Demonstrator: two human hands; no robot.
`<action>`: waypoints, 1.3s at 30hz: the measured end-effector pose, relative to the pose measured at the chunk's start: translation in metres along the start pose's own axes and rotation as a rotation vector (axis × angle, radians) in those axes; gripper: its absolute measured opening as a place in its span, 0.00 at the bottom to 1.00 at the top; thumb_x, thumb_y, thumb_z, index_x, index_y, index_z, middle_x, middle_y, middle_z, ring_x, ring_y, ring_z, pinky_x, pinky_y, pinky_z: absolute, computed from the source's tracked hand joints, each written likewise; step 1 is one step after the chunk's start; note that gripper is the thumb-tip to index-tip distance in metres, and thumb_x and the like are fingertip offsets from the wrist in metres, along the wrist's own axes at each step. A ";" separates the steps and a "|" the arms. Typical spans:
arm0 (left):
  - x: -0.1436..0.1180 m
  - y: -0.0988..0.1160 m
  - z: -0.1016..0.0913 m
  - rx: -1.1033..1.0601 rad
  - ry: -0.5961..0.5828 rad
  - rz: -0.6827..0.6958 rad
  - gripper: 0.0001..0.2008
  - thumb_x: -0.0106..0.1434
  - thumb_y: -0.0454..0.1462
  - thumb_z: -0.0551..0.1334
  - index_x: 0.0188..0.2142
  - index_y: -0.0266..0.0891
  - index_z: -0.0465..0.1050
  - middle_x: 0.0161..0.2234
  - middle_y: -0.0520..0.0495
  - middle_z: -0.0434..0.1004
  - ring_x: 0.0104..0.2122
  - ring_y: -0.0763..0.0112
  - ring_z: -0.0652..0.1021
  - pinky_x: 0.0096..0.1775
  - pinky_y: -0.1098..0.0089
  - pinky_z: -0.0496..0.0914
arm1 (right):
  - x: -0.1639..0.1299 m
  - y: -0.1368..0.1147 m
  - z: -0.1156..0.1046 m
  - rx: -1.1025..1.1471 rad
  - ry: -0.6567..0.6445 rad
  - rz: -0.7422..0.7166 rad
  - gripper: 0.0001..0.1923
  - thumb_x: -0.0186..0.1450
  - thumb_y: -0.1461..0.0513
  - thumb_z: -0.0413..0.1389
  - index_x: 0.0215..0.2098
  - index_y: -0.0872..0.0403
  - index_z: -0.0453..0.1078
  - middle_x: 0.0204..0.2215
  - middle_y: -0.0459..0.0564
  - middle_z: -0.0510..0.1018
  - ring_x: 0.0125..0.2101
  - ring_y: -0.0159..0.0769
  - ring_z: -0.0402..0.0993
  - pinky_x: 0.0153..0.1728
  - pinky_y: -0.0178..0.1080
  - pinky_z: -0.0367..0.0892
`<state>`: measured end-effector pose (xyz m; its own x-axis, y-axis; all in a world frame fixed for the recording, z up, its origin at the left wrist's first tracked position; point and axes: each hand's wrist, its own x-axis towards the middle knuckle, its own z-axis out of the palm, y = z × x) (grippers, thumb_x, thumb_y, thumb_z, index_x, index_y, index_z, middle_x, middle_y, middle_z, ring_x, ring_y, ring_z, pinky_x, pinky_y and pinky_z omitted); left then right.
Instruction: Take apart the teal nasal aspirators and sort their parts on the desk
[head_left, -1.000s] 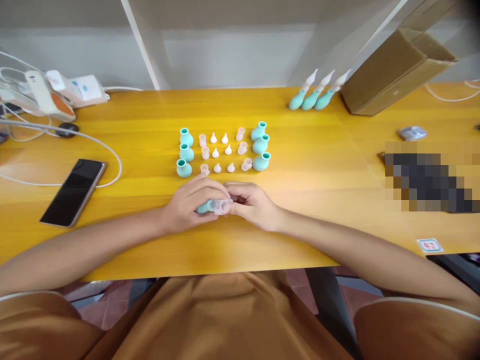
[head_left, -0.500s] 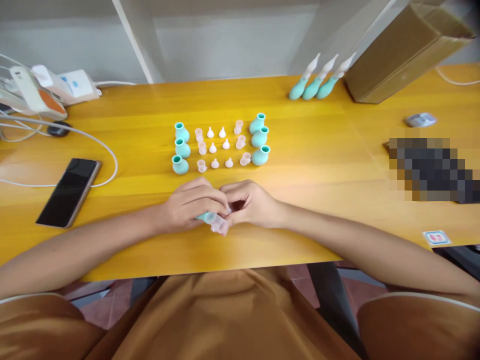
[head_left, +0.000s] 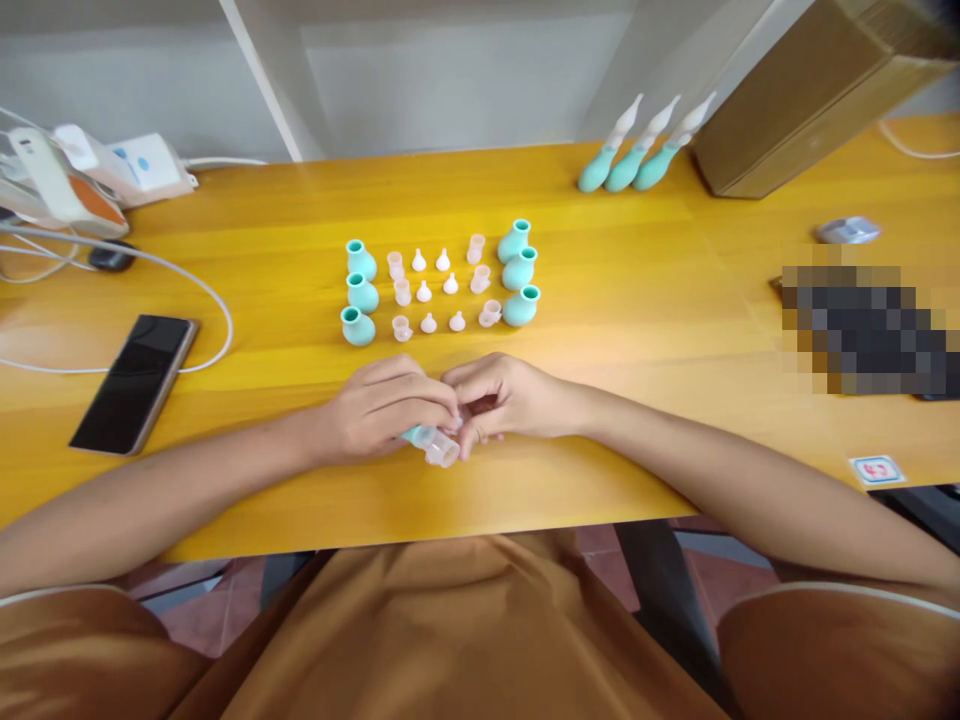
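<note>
My left hand [head_left: 386,405] is wrapped round a teal squeeze bulb, mostly hidden under my fingers. A clear collar [head_left: 437,445] sticks out of the bulb's mouth and points down to the right. Close against it, my right hand [head_left: 502,400] has its fingers curled, with thumb and forefinger at my left fingertips. A small pale piece shows between the two hands, too hidden to name. Beyond my hands stand teal bulbs [head_left: 358,328] in a left column and more bulbs [head_left: 520,307] in a right one. Between them are clear collars [head_left: 402,328] and small white nozzle tips [head_left: 428,323].
Three assembled nasal aspirators [head_left: 621,175] stand at the back, beside a cardboard box [head_left: 795,110]. On the left lie a phone [head_left: 135,385], a white cable [head_left: 217,320] and chargers [head_left: 146,170]. A silver object [head_left: 847,231], a blurred-out dark item and a sticker [head_left: 876,470] are on the right.
My right hand has shifted slightly up and away from the collar's end, its thumb and fingers a little further apart. My left hand keeps its hold on the bulb.
</note>
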<state>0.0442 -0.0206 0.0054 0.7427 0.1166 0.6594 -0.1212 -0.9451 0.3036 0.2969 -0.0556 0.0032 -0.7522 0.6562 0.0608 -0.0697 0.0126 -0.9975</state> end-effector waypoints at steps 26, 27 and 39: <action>0.002 0.001 0.005 0.118 0.031 -0.053 0.06 0.79 0.37 0.67 0.52 0.39 0.78 0.46 0.42 0.88 0.40 0.65 0.81 0.41 0.63 0.77 | -0.002 -0.007 0.002 -0.077 0.137 0.102 0.24 0.65 0.45 0.75 0.33 0.56 0.80 0.28 0.42 0.76 0.21 0.27 0.75 0.22 0.32 0.72; 0.002 0.000 0.005 0.108 0.037 -0.061 0.06 0.78 0.37 0.67 0.52 0.39 0.79 0.46 0.42 0.88 0.40 0.65 0.81 0.42 0.63 0.77 | -0.003 -0.007 0.000 -0.052 0.127 0.112 0.23 0.66 0.45 0.75 0.34 0.56 0.81 0.28 0.43 0.77 0.21 0.27 0.75 0.22 0.31 0.72; 0.004 0.002 0.001 0.106 0.194 -0.177 0.06 0.75 0.34 0.71 0.49 0.41 0.79 0.45 0.44 0.89 0.42 0.66 0.86 0.47 0.61 0.75 | -0.013 -0.013 -0.023 -0.572 0.219 -0.103 0.23 0.74 0.51 0.70 0.61 0.54 0.79 0.27 0.40 0.75 0.26 0.32 0.73 0.33 0.36 0.69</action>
<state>0.0472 -0.0222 0.0081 0.6051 0.3295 0.7248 0.0764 -0.9302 0.3590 0.3231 -0.0469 0.0141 -0.6043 0.7688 0.2093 0.2735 0.4469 -0.8518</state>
